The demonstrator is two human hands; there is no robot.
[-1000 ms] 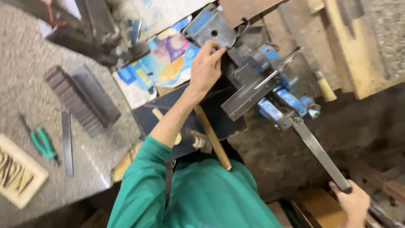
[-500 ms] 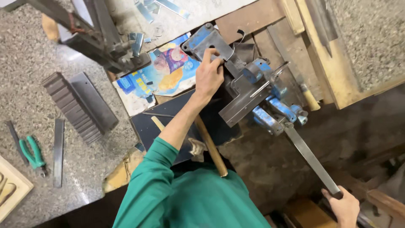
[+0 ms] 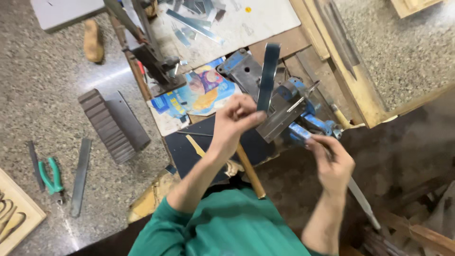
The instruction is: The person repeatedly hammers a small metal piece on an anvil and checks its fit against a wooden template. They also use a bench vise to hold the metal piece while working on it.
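Note:
My left hand [image 3: 237, 118] pinches the lower end of a flat dark metal strip [image 3: 268, 76], which stands nearly upright over the blue bench vise [image 3: 303, 106]. An angled steel piece [image 3: 279, 118] lies across the vise jaws just right of that hand. My right hand [image 3: 332, 163] is closed around the vise's long handle bar [image 3: 362, 204], close to the vise body. Both arms reach up from the green sleeves at the bottom of the view.
A wooden hammer handle [image 3: 249, 170] lies below my left hand on a dark pad [image 3: 189, 151]. A colourful packet [image 3: 199, 92], a ribbed metal block [image 3: 113, 125], green pliers [image 3: 50, 175] and a flat file [image 3: 80, 175] lie to the left. Cut metal strips [image 3: 196, 23] lie on a white sheet.
My left hand left the plate by the vise and now holds up a metal strip. My right hand slid from the handle's far end up to the vise.

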